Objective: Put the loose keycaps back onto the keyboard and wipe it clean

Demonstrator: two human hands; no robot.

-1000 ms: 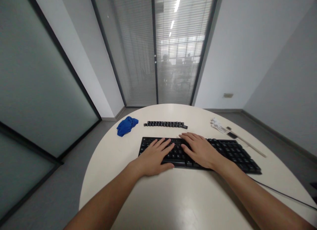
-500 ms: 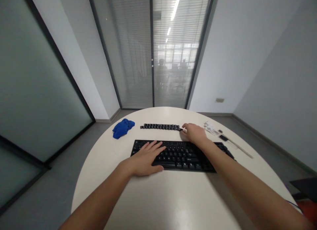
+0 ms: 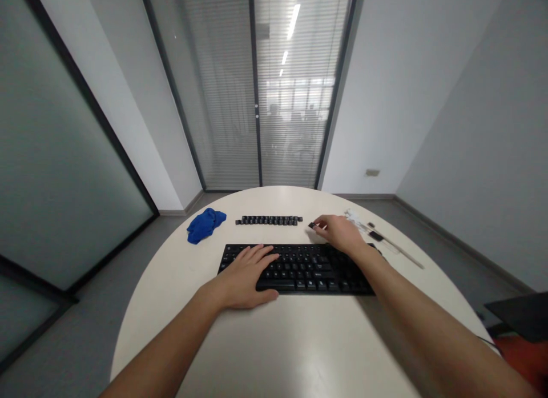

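A black keyboard (image 3: 299, 266) lies across the round table in front of me. My left hand (image 3: 246, 275) rests on its left part, fingers spread and the thumb by the near edge. Beyond the keyboard, my right hand (image 3: 338, 232) pinches a small black keycap (image 3: 312, 225) between thumb and fingers, just above or on the tabletop; which one I cannot tell. To the left of that hand stand several black keycaps (image 3: 269, 220) lined up in rows. My right forearm covers the keyboard's right part.
A crumpled blue cloth (image 3: 206, 225) lies at the far left of the white table (image 3: 274, 341). At the right are a thin pale stick (image 3: 402, 252), a white tangled item (image 3: 355, 218) and a small black piece (image 3: 375, 236). Glass partitions (image 3: 282, 129) stand beyond.
My right hand has drawn a keycap away from the right end of the rows, leaving a gap. The view has shifted slightly; my left hand stays on the keyboard.
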